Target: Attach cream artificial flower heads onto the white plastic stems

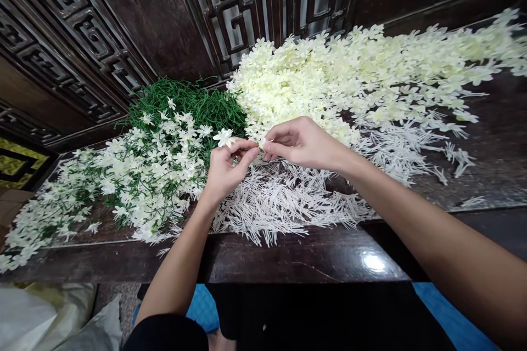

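Observation:
My left hand [230, 164] pinches a thin green plastic stem, whose tip shows between thumb and forefinger. A white artificial flower [224, 137] sits against the back of these fingers, perhaps on the same stem. Touching the left fingertips, my right hand [298, 144] is closed on a small white flower piece [262, 143], mostly hidden by the fingers. Below both hands lies a pile of white stamen sprigs [284, 203]. Behind them are a heap of loose pale yellow-white petal pieces [304, 77] and a tangle of green stems [193, 101].
Finished-looking white flowers on green stems [164, 164] spread across the left of the dark wooden bench [296, 260]. A carved wooden backrest [144, 16] rises behind. More stamen sprigs [395, 148] lie at right. Pale sacks [45, 312] stand on the floor at lower left.

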Demonstrator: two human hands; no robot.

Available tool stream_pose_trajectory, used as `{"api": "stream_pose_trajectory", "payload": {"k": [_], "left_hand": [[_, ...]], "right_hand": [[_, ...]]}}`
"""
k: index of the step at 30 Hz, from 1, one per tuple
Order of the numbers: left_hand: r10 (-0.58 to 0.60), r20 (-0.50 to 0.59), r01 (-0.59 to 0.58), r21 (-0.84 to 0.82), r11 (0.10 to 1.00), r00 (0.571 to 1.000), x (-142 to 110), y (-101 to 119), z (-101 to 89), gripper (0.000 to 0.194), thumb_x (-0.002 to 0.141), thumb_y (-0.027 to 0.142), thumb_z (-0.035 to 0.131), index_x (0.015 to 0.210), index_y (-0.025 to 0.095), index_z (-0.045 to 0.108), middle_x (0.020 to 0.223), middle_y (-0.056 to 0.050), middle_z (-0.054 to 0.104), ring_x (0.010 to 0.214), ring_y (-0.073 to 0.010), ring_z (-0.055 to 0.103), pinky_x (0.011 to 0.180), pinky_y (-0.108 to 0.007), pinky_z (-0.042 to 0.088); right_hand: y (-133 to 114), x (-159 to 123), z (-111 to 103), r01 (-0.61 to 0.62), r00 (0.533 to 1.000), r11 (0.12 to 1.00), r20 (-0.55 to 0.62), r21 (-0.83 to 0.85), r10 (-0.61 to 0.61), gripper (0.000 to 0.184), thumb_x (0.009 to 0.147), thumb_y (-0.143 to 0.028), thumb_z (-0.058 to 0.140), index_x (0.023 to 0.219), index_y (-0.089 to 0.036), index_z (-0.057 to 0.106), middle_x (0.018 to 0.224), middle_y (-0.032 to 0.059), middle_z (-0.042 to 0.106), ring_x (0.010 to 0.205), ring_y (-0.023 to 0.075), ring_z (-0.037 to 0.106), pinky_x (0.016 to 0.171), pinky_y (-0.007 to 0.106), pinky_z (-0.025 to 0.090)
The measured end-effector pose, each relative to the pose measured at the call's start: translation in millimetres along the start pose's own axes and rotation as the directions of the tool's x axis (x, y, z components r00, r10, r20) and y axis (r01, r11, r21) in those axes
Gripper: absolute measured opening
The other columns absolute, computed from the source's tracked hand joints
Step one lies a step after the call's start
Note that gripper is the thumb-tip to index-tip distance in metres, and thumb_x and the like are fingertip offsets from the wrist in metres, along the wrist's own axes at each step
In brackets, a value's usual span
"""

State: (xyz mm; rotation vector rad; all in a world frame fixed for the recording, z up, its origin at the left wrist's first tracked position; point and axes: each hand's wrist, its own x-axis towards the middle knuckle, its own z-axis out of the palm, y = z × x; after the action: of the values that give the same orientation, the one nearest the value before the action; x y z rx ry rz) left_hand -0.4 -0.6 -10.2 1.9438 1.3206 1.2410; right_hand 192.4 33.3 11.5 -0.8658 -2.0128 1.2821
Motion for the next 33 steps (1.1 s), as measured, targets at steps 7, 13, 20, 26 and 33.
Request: {"api": "stream_pose_trajectory", "payload": {"k": [7,13,20,26,33], "left_hand": [[0.000,0.017,0.000,0.039,0.999,1.000,-1.8,9.4,0.1,0.008,0.082,0.025,0.061,0.077,0.020,0.065,0.076,-0.004,0.063,0.064,-0.0145,0.052,0.059,-0.031,0.042],[0.020,0.007,-0.020,0.077,0.997,1.000,-1.4,10.4,-0.6,0.009,0.082,0.025,0.059,0.075,0.021,0.063,0.072,-0.003,0.060,0.061,-0.0144,0.047,0.057,-0.031,0.038],[0.011,0.007,-0.012,0.102,0.995,1.000,-1.3,9.3,-0.6,0.009,0.082,0.025,0.059,0.075,0.021,0.063,0.069,-0.002,0.059,0.058,-0.0135,0.045,0.055,-0.031,0.037],[0.019,0.018,-0.020,0.112,0.994,1.000,-1.3,9.1,-0.7,0.010,0.082,0.026,0.059,0.075,0.021,0.064,0.070,-0.002,0.061,0.058,-0.0133,0.046,0.055,-0.030,0.039],[0.010,0.005,-0.011,0.055,0.998,1.000,-0.1,4.4,-1.5,0.007,0.082,0.026,0.065,0.083,0.020,0.070,0.080,-0.004,0.069,0.067,-0.0148,0.058,0.061,-0.029,0.046]], "right_hand": [[-0.8,-0.6,-0.3,0.012,1.000,1.000,0.012,-0.013,-0.012,0.021,0.085,-0.036,0.065,0.085,-0.017,0.074,0.081,0.0074,0.072,0.070,0.0185,0.066,0.061,0.036,0.054],[0.0,0.1,-0.4,0.012,1.000,1.000,-0.003,0.018,-0.012,0.020,0.082,-0.036,0.068,0.088,-0.018,0.073,0.087,0.0067,0.072,0.075,0.0188,0.067,0.069,0.040,0.056],[-1.1,0.0,-0.5,0.013,1.000,0.999,0.003,0.039,-0.013,0.014,0.080,-0.031,0.070,0.084,-0.018,0.069,0.081,0.0044,0.071,0.075,0.0182,0.068,0.076,0.040,0.057],[-2.8,-0.2,0.2,-0.007,1.000,0.999,0.018,0.046,0.006,0.015,0.079,-0.033,0.069,0.082,-0.018,0.068,0.079,0.0046,0.071,0.073,0.0182,0.068,0.076,0.040,0.057],[-1.5,-0.2,-0.4,-0.027,1.000,0.997,0.017,0.073,0.026,0.013,0.082,-0.031,0.067,0.081,-0.018,0.066,0.077,0.0051,0.071,0.071,0.0178,0.068,0.069,0.038,0.058]]}}
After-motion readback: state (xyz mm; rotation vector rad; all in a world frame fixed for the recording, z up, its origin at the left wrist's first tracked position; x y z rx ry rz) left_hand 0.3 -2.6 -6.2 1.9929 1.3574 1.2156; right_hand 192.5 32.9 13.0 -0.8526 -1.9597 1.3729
